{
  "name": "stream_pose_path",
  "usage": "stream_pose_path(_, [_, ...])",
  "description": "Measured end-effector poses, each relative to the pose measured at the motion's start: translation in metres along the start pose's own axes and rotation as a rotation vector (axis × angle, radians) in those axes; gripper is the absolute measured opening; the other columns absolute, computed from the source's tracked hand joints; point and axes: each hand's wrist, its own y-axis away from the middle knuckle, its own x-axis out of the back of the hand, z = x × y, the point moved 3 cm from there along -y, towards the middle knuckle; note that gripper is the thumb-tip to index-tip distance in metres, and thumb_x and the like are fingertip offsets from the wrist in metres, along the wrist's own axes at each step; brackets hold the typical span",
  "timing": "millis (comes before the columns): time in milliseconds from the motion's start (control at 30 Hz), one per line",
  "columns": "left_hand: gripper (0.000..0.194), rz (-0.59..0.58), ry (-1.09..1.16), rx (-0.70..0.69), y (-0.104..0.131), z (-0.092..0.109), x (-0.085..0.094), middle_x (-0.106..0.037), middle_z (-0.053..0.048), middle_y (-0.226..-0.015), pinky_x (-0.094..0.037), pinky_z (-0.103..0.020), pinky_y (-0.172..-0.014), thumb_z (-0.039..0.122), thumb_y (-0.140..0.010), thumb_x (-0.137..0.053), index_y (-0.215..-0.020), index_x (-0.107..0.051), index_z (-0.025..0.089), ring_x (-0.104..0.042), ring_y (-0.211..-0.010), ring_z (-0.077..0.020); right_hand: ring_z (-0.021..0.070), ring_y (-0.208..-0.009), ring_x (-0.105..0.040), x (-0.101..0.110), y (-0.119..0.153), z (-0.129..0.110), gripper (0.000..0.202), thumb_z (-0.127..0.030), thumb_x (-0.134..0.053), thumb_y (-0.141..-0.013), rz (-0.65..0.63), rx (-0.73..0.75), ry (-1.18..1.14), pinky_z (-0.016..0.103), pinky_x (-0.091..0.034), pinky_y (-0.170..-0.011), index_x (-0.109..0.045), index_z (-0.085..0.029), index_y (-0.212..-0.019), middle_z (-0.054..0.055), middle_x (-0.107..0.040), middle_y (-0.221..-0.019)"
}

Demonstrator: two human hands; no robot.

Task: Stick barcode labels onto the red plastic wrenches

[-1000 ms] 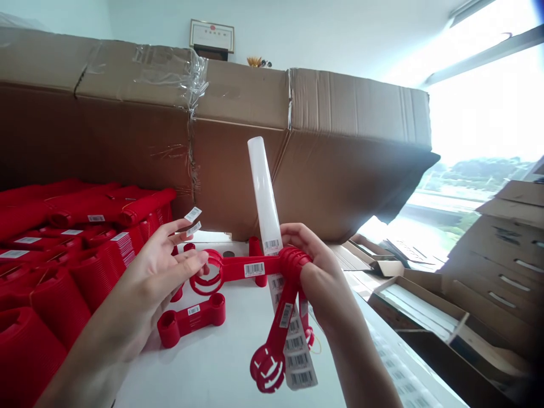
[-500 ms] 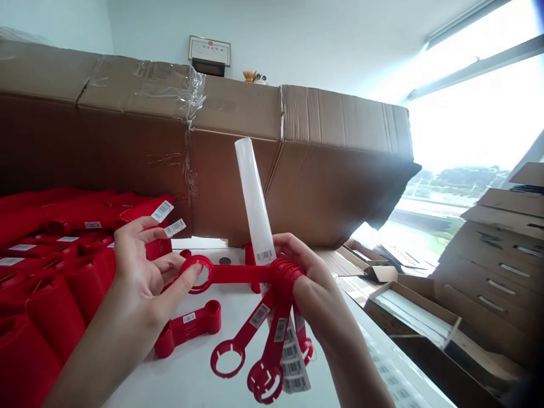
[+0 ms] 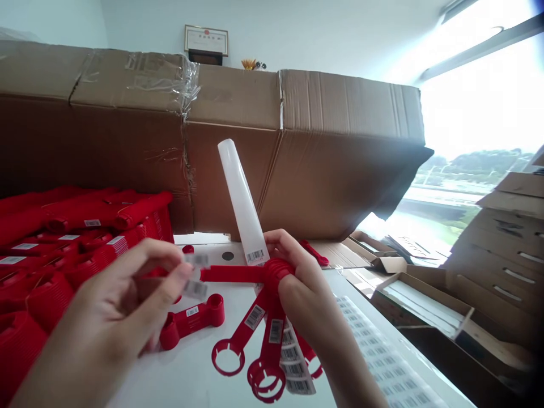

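Observation:
My left hand (image 3: 127, 300) has thumb and index finger pinched at a blurred barcode label (image 3: 196, 289), beside the left end of a red strip (image 3: 233, 274). My right hand (image 3: 306, 283) is closed around the stacked ends of several red ringed pieces, which fan out below it; one ringed piece (image 3: 242, 328) carries a barcode label. A rolled white label sheet (image 3: 242, 198) rises beside my right fingers, and its barcoded tail (image 3: 297, 368) hangs below. Another labelled red piece (image 3: 193, 320) lies on the white table (image 3: 170, 385).
Bundled red pieces (image 3: 85, 249) are piled at the left. A long cardboard box (image 3: 331, 181) spans the back. A barcode sheet (image 3: 382, 351) lies at the table's right side; open cartons (image 3: 425, 306) and stacked cardboard (image 3: 501, 243) stand beyond it.
My left fingers have closed into a pinch, and the labels on their tips have come down and right to the red strip. The view has shifted slightly, showing more of the right-hand label sheet.

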Motion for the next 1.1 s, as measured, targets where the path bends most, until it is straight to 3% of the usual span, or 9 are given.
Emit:
stream_pose_path(100, [0.045, -0.127, -0.053, 0.171, 0.008, -0.003, -0.019, -0.05, 0.005, -0.051, -0.033, -0.015, -0.037, 0.068, -0.074, -0.072, -0.087, -0.069, 0.025, -0.043, -0.042, -0.0081, 0.0148, -0.075, -0.066, -0.005, 0.002, -0.002, 0.04, -0.001, -0.04, -0.078, -0.02, -0.001, 0.0, 0.022, -0.05, -0.056, -0.063, -0.026, -0.098, -0.002, -0.07, -0.087])
stream_pose_path(233, [0.042, -0.24, -0.072, 0.172, 0.003, -0.013, -0.031, -0.055, 0.002, -0.056, -0.03, -0.013, -0.035, 0.061, -0.07, -0.079, -0.088, -0.073, 0.024, -0.055, -0.052, -0.013, 0.0134, -0.072, -0.064, -0.007, 0.005, -0.006, 0.046, 0.002, -0.037, -0.073, -0.027, 0.011, -0.017, 0.02, -0.049, -0.052, -0.062, -0.026, -0.099, -0.003, -0.07, -0.089])
stream_pose_path(367, [0.044, -0.22, -0.059, 0.18, -0.001, -0.021, -0.031, -0.057, 0.002, -0.061, -0.043, -0.017, -0.043, 0.06, -0.07, -0.08, -0.093, -0.075, 0.024, -0.047, -0.051, -0.0112, 0.014, -0.074, -0.064, -0.006, 0.008, -0.009, 0.046, 0.003, -0.036, -0.072, -0.015, 0.031, -0.023, 0.022, -0.051, -0.054, -0.062, -0.026, -0.097, -0.003, -0.071, -0.089])
stream_pose_path(500, [0.048, -0.191, -0.077, 0.211, 0.004, -0.019, -0.031, -0.055, 0.003, -0.06, -0.034, -0.019, -0.039, 0.066, -0.072, -0.076, -0.099, -0.074, 0.026, -0.037, -0.048, -0.0102, 0.0134, -0.075, -0.064, -0.006, 0.008, -0.011, 0.045, 0.004, -0.035, -0.072, -0.014, 0.064, -0.013, 0.021, -0.052, -0.056, -0.061, -0.026, -0.094, -0.003, -0.071, -0.091])
stream_pose_path(700, [0.043, -0.103, -0.13, 0.181, 0.008, -0.008, -0.03, -0.061, 0.002, -0.064, -0.034, -0.016, -0.043, 0.064, -0.075, -0.074, -0.095, -0.075, 0.025, -0.041, -0.049, -0.0086, 0.0093, -0.066, -0.062, -0.007, 0.009, -0.009, 0.043, 0.004, -0.038, -0.076, -0.037, 0.041, -0.047, 0.02, -0.05, -0.055, -0.061, -0.025, -0.097, -0.004, -0.073, -0.095])
stream_pose_path(900, [0.036, -0.078, -0.15, 0.148, 0.008, -0.005, -0.032, -0.057, 0.003, -0.059, -0.028, -0.016, -0.041, 0.061, -0.077, -0.074, -0.084, -0.073, 0.026, -0.04, -0.047, -0.0086, 0.0113, -0.08, -0.066, -0.008, 0.01, -0.009, 0.043, 0.003, -0.037, -0.079, -0.037, 0.036, -0.045, 0.018, -0.049, -0.057, -0.062, -0.026, -0.099, -0.003, -0.073, -0.101])
stream_pose_path(1033, [0.037, -0.089, -0.159, 0.146, 0.007, -0.005, -0.031, -0.058, 0.002, -0.061, -0.033, -0.017, -0.042, 0.062, -0.075, -0.074, -0.084, -0.073, 0.026, -0.043, -0.048, -0.0099, 0.0084, -0.065, -0.062, -0.008, 0.011, -0.009, 0.043, 0.003, -0.037, -0.079, -0.042, 0.031, -0.048, 0.019, -0.047, -0.052, -0.061, -0.026, -0.1, -0.004, -0.073, -0.101])
stream_pose_path(1100, [0.039, -0.098, -0.158, 0.158, 0.008, -0.005, -0.031, -0.057, 0.002, -0.059, -0.032, -0.017, -0.041, 0.063, -0.074, -0.074, -0.086, -0.073, 0.026, -0.04, -0.047, -0.0096, 0.009, -0.067, -0.063, -0.008, 0.011, -0.01, 0.042, 0.003, -0.037, -0.078, -0.037, 0.033, -0.047, 0.019, -0.048, -0.053, -0.061, -0.025, -0.098, -0.003, -0.073, -0.1])
